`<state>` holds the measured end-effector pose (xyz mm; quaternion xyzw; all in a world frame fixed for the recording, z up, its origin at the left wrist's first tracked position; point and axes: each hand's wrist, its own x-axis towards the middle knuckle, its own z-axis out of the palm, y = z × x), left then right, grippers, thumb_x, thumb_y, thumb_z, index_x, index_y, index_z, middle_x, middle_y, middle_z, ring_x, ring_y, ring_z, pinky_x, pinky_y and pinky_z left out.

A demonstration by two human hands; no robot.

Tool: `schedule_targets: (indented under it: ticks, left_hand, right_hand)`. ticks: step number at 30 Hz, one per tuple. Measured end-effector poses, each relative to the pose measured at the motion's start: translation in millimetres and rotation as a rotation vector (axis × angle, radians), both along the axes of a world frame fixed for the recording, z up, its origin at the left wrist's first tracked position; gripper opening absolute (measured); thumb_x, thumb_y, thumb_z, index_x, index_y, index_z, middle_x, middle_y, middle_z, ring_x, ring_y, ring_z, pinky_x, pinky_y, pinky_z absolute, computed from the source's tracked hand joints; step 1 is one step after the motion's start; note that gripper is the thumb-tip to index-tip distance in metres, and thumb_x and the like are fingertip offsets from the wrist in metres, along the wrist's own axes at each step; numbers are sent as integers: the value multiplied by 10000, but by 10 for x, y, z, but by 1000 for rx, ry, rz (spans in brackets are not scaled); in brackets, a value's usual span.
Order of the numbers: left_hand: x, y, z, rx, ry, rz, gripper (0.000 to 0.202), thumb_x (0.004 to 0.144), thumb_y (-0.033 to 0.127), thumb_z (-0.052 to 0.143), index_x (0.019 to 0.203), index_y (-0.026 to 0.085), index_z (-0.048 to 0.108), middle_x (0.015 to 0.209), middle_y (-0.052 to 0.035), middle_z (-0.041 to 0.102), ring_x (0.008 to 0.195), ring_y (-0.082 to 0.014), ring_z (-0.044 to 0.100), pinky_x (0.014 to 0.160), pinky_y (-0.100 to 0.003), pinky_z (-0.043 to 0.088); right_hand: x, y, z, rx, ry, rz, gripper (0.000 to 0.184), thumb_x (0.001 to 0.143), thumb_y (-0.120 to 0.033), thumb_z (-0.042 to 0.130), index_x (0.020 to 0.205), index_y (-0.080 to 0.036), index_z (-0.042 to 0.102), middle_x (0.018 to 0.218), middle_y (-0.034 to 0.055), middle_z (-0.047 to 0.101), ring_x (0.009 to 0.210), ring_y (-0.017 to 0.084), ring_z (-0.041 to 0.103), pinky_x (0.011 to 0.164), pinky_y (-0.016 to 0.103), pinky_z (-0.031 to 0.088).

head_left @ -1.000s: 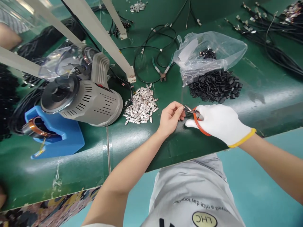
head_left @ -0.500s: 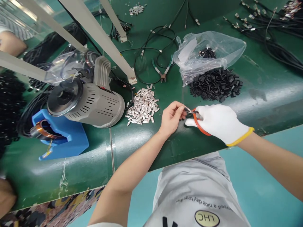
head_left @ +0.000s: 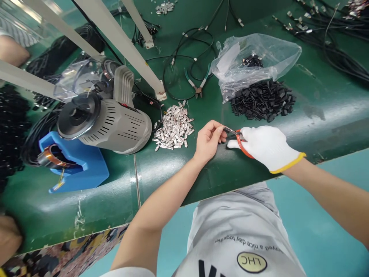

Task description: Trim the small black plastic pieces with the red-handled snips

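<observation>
Our gloved R hand (head_left: pixel 258 146) wraps red-handled tool (head_left: pixel 241 147); tips look closer tog. than 1 s ago, so we're prob. mid-squeeze at bare L hand (head_left: pixel 209 140). L pinched; can't tell on what. Bench (head_left: pixel 220 169) edge nearby; metal pcs (head_left: pixel 174 129) left, black pcs (head_left: pixel 263 100) beyond; room betw. piles.

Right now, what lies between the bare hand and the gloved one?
The red-handled tool, held by the gloved right hand and reaching to the bare left hand; the head view shows it.

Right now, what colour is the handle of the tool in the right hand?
Orange-red handle, seen in the head view.
</observation>
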<state>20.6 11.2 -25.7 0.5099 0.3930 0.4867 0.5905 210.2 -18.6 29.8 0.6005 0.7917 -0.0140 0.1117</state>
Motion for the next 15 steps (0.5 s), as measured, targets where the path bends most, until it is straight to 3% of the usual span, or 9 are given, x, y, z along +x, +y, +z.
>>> schedule_targets:
  ticks: [6,15]
  left_hand:
    - [8,-12,20,-10,8,5,378,940,553,679,893,182,622,720,12,666,596,-83,597,584,-230,451]
    - [-2,-21,30,-19,-2,-24,405,921,581,691,869,184,623,695,18,641,577,-83,565,576,-235,438]
  right_hand:
    - [13,7,54,-31,26,-4,796,998,-788,193,982,-157,678,763,150,701,765,303,708,609,337,224]
    - [-93,46,288,-60,116,-23,761,905,-866,370,1019,-183,686,896,141,746,847,302,710,670,346,313]
